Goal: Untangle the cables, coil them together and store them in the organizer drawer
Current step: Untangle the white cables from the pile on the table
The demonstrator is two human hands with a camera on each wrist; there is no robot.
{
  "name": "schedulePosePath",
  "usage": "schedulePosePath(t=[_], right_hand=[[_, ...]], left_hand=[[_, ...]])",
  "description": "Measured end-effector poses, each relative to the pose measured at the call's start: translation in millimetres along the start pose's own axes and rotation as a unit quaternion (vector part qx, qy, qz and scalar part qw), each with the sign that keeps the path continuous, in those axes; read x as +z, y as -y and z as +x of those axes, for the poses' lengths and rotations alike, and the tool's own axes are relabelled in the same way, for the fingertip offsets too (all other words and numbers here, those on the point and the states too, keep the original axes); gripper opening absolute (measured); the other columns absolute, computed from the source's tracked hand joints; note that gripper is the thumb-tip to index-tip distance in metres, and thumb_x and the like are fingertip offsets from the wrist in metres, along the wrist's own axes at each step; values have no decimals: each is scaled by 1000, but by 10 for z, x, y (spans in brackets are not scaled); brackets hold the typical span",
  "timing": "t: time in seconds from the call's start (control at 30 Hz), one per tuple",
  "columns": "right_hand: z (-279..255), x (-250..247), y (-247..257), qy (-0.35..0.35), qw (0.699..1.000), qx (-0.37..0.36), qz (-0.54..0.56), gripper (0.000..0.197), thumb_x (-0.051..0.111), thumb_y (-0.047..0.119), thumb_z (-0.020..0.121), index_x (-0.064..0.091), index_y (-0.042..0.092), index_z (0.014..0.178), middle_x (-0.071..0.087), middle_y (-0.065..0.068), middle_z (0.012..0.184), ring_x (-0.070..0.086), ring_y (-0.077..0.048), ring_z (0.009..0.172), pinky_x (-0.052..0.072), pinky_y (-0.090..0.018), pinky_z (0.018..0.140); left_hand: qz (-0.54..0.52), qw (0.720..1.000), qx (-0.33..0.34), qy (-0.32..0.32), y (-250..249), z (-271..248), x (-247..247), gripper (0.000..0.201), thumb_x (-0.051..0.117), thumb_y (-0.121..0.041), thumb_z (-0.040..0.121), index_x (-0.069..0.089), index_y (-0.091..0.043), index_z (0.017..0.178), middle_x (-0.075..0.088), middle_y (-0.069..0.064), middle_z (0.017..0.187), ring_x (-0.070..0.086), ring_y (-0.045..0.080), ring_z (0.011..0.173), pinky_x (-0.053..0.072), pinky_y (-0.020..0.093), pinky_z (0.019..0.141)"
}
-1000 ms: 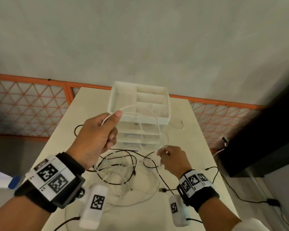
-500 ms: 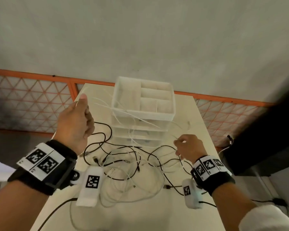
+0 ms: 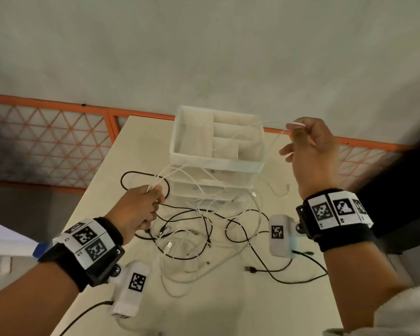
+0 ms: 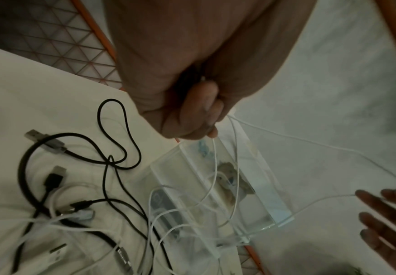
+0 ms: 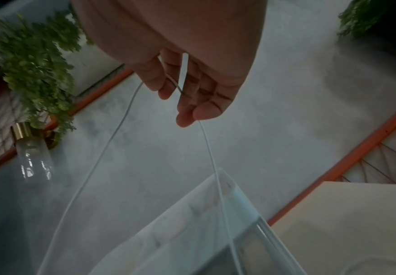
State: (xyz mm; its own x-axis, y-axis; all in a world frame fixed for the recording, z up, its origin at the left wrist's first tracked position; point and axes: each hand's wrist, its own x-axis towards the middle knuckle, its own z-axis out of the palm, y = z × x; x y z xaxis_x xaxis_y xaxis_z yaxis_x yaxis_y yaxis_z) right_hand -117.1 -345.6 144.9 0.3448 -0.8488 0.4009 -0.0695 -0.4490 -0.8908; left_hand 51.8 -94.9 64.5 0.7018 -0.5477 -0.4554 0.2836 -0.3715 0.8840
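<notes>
Pale table (image 3: 121,163) is filling the middle of the head view, with an orange-framed lattice fence (image 3: 46,141) running behind it against grey ground. Low and left of centre, the left hand (image 3: 137,209) is clenching into a fist around several strands of a thin white cable (image 3: 268,151), just above the tabletop. Those strands are rising across the frame to the right hand (image 3: 313,151), raised at upper right, whose loosely curled fingers are pinching a loop of the same cable. Between the hands, the clear organizer (image 3: 216,151) is standing at the table's far end. Below it, the tangled cables (image 3: 192,238), black and white, are lying in a heap at centre frame.
</notes>
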Motion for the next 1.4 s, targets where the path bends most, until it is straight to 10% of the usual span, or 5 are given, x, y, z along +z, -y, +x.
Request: schedulePosePath(t=[0.27, 0.57, 0.93, 1.23, 1.4], right_hand=[[-185, -10, -125, 104, 994, 25, 29, 32, 55, 30, 101, 65, 15, 74, 68, 2, 74, 57, -19, 53, 47, -27, 55], [101, -183, -211, -64, 998, -5, -21, 14, 52, 31, 100, 64, 29, 107, 71, -1, 105, 68, -11, 58, 53, -29, 60], [-313, -317, -940, 223, 914, 170, -292, 58, 61, 11, 87, 56, 30, 141, 61, -6, 139, 61, -17, 104, 48, -27, 84], [-857, 272, -256, 380, 917, 2, -119, 25, 73, 40, 88, 66, 33, 111, 54, 10, 51, 45, -5, 44, 39, -19, 50], [-507, 51, -777, 361, 855, 217, -302, 19, 65, 25, 90, 72, 8, 85, 70, -3, 63, 59, -19, 50, 50, -28, 51]], left_hand=[[19, 998, 43, 28, -142, -38, 130, 29, 47, -31, 103, 60, -8, 92, 38, -6, 51, 32, 7, 40, 21, 17, 35], [11, 999, 21, 33, -158, 6, 369, 36, 48, -35, 103, 49, -13, 75, 32, -6, 49, 24, 7, 36, 17, 14, 33], [-8, 991, 102, 82, -257, -162, 326, 46, 45, -57, 96, 53, -12, 86, 26, -2, 59, 18, 12, 48, 17, 18, 38], [164, 935, 252, 187, -479, -424, 584, 56, 40, -43, 103, 60, 1, 74, 33, -13, 49, 29, 7, 45, 28, 13, 44], [140, 944, 263, 141, -504, -474, 236, 52, 42, -53, 96, 58, -17, 62, 34, 0, 58, 29, 8, 48, 27, 15, 45]])
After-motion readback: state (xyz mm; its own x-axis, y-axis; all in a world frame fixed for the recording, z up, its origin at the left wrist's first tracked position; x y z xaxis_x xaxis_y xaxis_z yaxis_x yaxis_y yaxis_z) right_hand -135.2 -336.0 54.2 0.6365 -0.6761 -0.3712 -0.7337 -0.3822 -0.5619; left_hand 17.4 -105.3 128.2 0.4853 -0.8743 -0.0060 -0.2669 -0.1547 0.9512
